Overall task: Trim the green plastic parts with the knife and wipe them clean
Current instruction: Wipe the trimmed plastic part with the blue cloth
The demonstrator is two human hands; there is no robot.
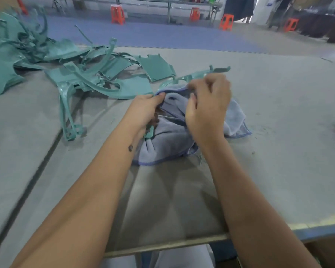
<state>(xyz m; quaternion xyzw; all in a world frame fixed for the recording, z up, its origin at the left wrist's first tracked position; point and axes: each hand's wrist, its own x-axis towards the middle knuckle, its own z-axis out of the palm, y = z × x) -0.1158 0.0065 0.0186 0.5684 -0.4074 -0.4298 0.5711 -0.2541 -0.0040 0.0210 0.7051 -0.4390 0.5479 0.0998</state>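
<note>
A curved green plastic part (pixel 219 71) is held over the grey table (pixel 278 132), mostly wrapped in a grey-blue cloth (pixel 168 140). Its far end sticks out beyond my right hand and a small green end (pixel 149 132) shows below my left wrist. My left hand (pixel 146 109) pinches the cloth's edge together with the part. My right hand (pixel 208 105) grips the cloth bunched over the part. No knife is visible.
A heap of green plastic parts (pixel 70 60) covers the table's left and far-left side, one long thin piece (pixel 69 115) reaching toward me. Orange stools (pixel 117 14) stand on the blue floor beyond. The table's near edge (pixel 162 246) is just below my forearms.
</note>
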